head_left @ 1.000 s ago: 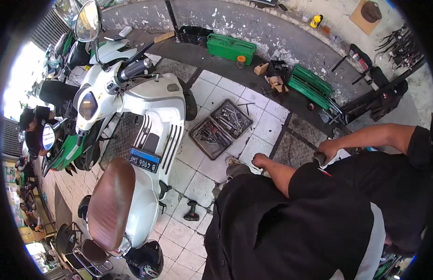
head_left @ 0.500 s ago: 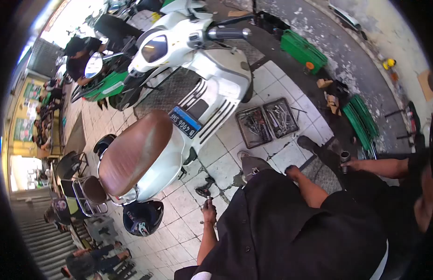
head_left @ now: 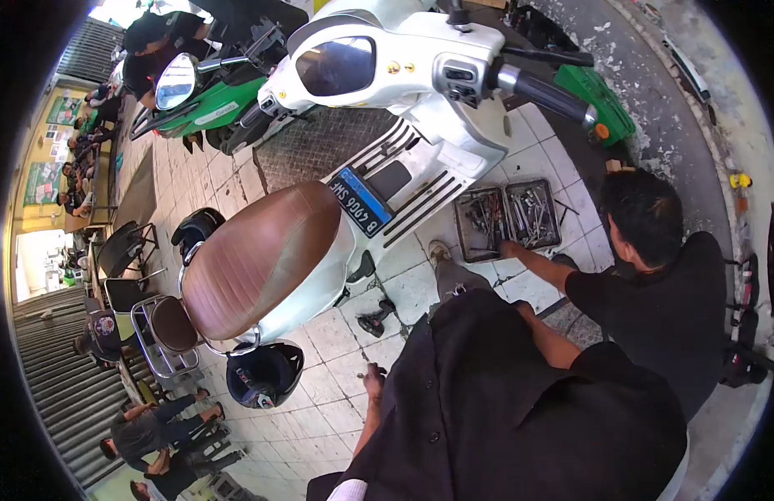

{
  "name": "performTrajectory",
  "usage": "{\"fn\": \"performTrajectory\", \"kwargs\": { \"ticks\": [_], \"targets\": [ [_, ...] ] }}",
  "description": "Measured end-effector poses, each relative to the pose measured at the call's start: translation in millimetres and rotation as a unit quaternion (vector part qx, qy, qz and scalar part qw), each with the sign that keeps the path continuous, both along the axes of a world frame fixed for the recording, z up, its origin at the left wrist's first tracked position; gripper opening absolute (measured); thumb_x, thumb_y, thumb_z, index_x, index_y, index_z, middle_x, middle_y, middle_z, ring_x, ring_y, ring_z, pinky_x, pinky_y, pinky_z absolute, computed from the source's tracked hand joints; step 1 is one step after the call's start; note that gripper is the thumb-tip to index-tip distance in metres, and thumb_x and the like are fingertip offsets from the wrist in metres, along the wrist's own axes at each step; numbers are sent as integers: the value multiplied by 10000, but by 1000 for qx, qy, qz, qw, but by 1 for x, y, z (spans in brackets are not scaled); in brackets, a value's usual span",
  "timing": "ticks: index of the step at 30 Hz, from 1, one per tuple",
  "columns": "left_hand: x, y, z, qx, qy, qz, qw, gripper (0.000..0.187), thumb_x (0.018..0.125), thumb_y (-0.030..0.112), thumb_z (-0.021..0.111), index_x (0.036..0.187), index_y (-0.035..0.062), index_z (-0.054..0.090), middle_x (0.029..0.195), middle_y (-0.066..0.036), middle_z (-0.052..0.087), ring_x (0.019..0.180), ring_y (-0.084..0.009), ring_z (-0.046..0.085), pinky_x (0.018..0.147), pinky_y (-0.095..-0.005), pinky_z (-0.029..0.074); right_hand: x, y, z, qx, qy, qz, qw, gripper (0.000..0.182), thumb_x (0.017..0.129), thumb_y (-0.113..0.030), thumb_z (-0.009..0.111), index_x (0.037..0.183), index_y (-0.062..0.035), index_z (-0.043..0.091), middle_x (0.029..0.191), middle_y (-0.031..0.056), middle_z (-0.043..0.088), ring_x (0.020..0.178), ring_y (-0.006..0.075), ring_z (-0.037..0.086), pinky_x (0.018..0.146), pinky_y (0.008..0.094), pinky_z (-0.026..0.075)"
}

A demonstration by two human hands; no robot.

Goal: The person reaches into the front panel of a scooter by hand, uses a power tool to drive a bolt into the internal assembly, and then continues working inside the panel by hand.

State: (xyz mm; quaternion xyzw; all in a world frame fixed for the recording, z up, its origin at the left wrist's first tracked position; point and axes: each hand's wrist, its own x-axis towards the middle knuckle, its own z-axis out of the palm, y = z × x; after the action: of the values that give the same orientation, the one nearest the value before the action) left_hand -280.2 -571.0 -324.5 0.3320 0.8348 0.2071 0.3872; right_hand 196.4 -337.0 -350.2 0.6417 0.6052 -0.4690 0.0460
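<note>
My left hand (head_left: 373,384) hangs low by my black shirt, its fingers pinched on a small metal part. My right forearm crosses my lap and only the edge of my right hand (head_left: 523,309) shows past a fold of shirt. A white scooter (head_left: 420,125) with a brown seat (head_left: 262,259) stands just ahead. A co-worker in black (head_left: 654,292) crouches at my right, one hand (head_left: 508,248) reaching into the open tool tray (head_left: 508,219) on the tiles.
A black power tool (head_left: 374,317) lies on the floor by the scooter, and a dark helmet (head_left: 266,376) sits behind its rear. A green toolbox (head_left: 600,104) is by the kerb. A green scooter (head_left: 203,104), stools (head_left: 145,326) and several people fill the left.
My view swung left and down. The co-worker has crouched into view and reached into the tool tray. My left hand stays low at my side.
</note>
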Motion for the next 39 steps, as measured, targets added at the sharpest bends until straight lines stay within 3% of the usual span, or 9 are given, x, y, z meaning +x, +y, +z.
{"fn": "performTrajectory", "kwargs": {
  "ticks": [2, 5, 9, 10, 15, 20, 27, 34, 39],
  "targets": [
    [-6, 32, 41, 83, 124, 1, 989, 254, 850, 309, 548, 948, 79, 503, 578, -100, 580, 469, -232, 548, 446, -376, 413, -13, 7, 8, -43, 24, -5, 999, 293, 748, -321, 545, 778, -59, 672, 920, 188, 651, 858, 344, 613, 773, 411, 484],
    [3, 133, 143, -47, -275, 397, 874, 533, 877, 613, 345, 911, 111, 519, 454, 14, 309, 366, -104, 323, 384, -263, 261, -31, 47, 30, -77, 21, 44, 996, 291, 752, -321, 545, 781, -62, 676, 892, 178, 657, 832, 332, 626, 737, 420, 491],
    [-9, 190, 147, -59, -251, 293, 921, 421, 909, 511, 422, 943, 103, 519, 521, 29, 348, 407, -95, 324, 389, -281, 284, -33, 74, -72, -10, -146, 417, 897, 195, 746, -191, 533, 761, -78, 691, 803, 157, 655, 750, 315, 637, 658, 410, 510],
    [-11, 205, 151, -61, -208, 217, 952, 381, 925, 467, 432, 959, 98, 524, 544, 30, 358, 428, -88, 327, 395, -282, 287, -33, 88, -20, -21, 11, -5, 1000, 240, 771, -235, 562, 819, -11, 635, 715, 99, 625, 606, 223, 582, 558, 375, 458],
    [-8, 267, 147, -27, -220, 56, 973, 354, 948, 377, 445, 1032, 58, 574, 649, 37, 432, 571, -68, 343, 514, -244, 301, -85, 157, 89, -60, 104, -303, 945, 303, 802, -216, 614, 1028, -15, 609, 749, 108, 646, 604, 193, 608, 531, 336, 486],
    [-28, 304, 116, -107, -140, -45, 983, 568, 896, 501, 466, 751, -25, 627, 563, 0, 463, 491, -93, 357, 467, -258, 266, -86, 127, 80, -3, 57, -326, 944, 329, 814, -221, 567, 1081, -29, 591, 773, 95, 643, 567, 174, 598, 517, 315, 491],
    [-90, 286, -21, 189, 76, -413, 888, 287, 779, 38, 506, 1057, 103, 488, 722, -131, 608, 645, -315, 619, 578, -427, 481, -95, -27, 113, 41, -129, -352, 926, 338, 752, -283, 580, 979, -43, 651, 835, 168, 667, 743, 299, 655, 690, 398, 516],
    [-106, 281, -51, -76, -37, -345, 935, 243, 833, 225, 502, 1045, 107, 497, 816, -128, 620, 721, -346, 619, 593, -432, 483, -84, -174, 71, -262, -171, -132, 941, 256, 707, -259, 570, 804, -46, 675, 874, 162, 660, 839, 316, 642, 743, 403, 511],
    [-107, 301, -28, -92, -99, -356, 925, 241, 857, 242, 472, 1053, 111, 524, 805, -110, 615, 710, -307, 621, 575, -396, 489, -117, -183, 34, -192, -82, -399, 893, 282, 763, -274, 565, 846, -24, 666, 923, 187, 643, 885, 307, 626, 745, 406, 495]
  ]
}}
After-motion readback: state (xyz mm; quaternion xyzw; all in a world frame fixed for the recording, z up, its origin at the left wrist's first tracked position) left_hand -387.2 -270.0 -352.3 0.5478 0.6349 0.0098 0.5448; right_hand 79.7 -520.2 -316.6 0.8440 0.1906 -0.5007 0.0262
